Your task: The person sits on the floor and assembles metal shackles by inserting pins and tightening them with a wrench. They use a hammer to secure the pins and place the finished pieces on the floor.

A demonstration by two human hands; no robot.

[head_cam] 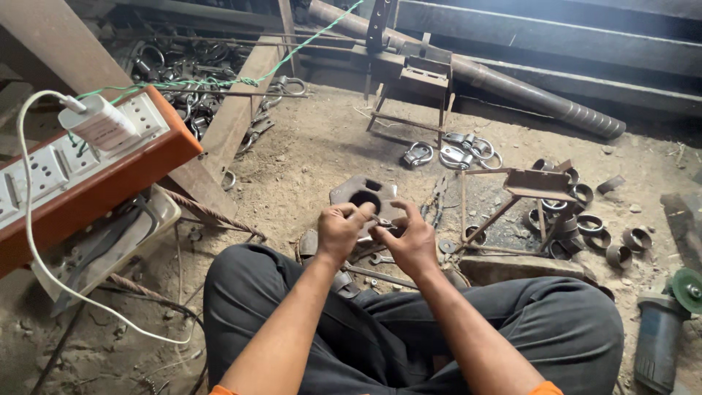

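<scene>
Both hands are up in front of the knees, pretty much touching each other. The left hand [338, 229] and right hand [409, 238] are pinching a small metal piece [382, 222] between the fingertips, held just above the dirt floor [307, 157]; it's too small to tell exactly what it is. Right behind the hands lies a flat metal plate [364, 194] with a round hole in it. Just under the hands there's a wrench [380, 258] on the ground. Off to the right of the right hand sits a little metal stand [530, 192] with short pipe rings [589, 224] scattered around it. Well left of the left hand is an orange power strip [88, 164] with a white charger [96, 122] plugged in. An angle grinder [662, 322] is far right.
</scene>
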